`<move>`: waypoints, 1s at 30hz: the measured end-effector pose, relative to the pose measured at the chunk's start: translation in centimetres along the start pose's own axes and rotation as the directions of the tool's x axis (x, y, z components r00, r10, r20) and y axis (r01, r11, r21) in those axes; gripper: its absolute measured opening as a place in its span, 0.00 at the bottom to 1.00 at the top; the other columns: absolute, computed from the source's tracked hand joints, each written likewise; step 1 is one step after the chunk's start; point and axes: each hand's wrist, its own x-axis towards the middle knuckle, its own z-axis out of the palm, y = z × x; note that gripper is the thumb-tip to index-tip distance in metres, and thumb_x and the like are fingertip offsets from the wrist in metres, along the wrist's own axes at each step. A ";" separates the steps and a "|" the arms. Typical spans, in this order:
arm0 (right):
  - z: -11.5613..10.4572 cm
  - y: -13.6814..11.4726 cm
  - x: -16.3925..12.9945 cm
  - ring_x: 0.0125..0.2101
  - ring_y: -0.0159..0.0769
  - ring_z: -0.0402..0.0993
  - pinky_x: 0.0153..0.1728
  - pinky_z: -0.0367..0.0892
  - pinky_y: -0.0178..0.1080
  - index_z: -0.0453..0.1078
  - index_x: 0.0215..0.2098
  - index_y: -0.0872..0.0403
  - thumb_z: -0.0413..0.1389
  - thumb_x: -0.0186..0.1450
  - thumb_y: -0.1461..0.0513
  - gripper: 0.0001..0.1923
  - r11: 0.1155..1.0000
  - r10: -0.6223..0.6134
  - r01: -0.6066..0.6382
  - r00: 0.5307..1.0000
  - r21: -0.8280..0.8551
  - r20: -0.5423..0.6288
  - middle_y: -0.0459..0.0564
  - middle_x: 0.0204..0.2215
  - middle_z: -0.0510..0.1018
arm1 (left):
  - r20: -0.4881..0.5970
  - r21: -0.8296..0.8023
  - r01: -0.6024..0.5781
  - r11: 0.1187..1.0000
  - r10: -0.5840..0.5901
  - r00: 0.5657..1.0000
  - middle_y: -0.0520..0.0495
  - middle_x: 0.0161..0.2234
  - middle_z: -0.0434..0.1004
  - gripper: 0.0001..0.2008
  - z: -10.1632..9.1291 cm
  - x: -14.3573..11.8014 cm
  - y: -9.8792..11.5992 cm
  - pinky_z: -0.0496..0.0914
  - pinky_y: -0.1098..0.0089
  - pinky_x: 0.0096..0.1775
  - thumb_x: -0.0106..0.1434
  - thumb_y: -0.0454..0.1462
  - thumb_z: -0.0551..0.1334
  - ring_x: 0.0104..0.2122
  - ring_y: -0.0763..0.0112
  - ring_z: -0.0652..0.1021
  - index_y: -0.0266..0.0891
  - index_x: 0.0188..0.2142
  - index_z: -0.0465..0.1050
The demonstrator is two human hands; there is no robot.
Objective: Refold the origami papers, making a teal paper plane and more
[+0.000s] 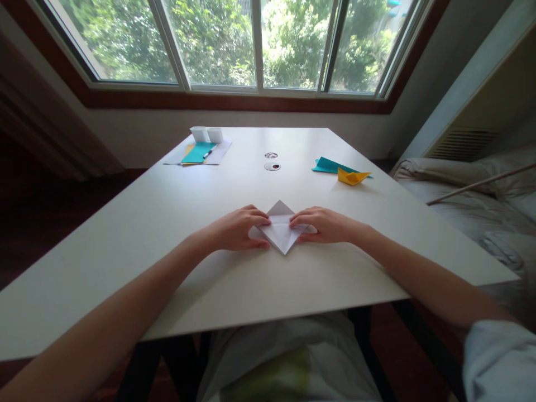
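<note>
**Both hands on folded white paper, table centre**

Left hand (237,229) and right hand (324,224) press fingertips onto a white diamond-shaped folded paper (281,228), flat on the white table (167,223). Far left: two small white open boxes (206,134), contents not visible. Right: yellow paper boat (353,177) on a teal folded sheet (329,165).

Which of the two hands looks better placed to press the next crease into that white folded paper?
Probably the right hand: its fingers lie on top of the white paper along the middle fold. The left hand rests at the paper's left edge, steadying it on the table.
</note>
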 end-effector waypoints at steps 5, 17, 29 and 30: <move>-0.2 0.0 0.1 0.42 0.38 0.72 0.44 0.63 0.39 0.70 0.45 0.53 0.50 0.63 0.55 0.16 1.000 -0.005 0.005 1.000 0.010 0.014 0.53 0.43 0.75 | 0.028 0.015 0.006 1.000 -0.006 1.000 0.41 0.44 0.75 0.24 -0.1 0.0 0.0 0.67 0.64 0.44 0.50 0.49 0.65 0.43 0.60 0.72 0.40 0.44 0.73; 0.8 -0.6 0.3 0.30 0.33 0.72 0.32 0.61 0.33 0.71 0.37 0.53 0.43 0.67 0.57 0.16 0.982 0.106 -0.125 0.986 -0.144 -0.130 0.51 0.32 0.77 | 0.053 0.081 -0.022 0.997 0.017 0.998 0.42 0.41 0.75 0.22 -0.2 0.1 0.4 0.66 0.67 0.42 0.56 0.49 0.60 0.41 0.62 0.73 0.38 0.44 0.72; 1.1 -0.7 1.0 0.29 0.32 0.72 0.30 0.63 0.33 0.69 0.39 0.52 0.53 0.61 0.56 0.12 0.961 0.275 -0.267 0.908 0.070 -0.315 0.48 0.31 0.77 | -0.162 0.127 0.313 0.941 -0.292 0.943 0.47 0.35 0.75 0.11 1.7 1.0 0.6 0.66 0.69 0.36 0.59 0.37 0.54 0.35 0.67 0.73 0.39 0.37 0.73; 1.1 -0.6 1.0 0.30 0.33 0.73 0.31 0.64 0.33 0.68 0.41 0.52 0.55 0.59 0.55 0.14 0.959 0.282 -0.268 0.907 0.088 -0.313 0.48 0.33 0.77 | -0.170 0.127 0.324 0.937 -0.301 0.938 0.47 0.33 0.75 0.11 1.7 1.0 0.6 0.66 0.69 0.36 0.59 0.36 0.54 0.34 0.67 0.72 0.39 0.36 0.73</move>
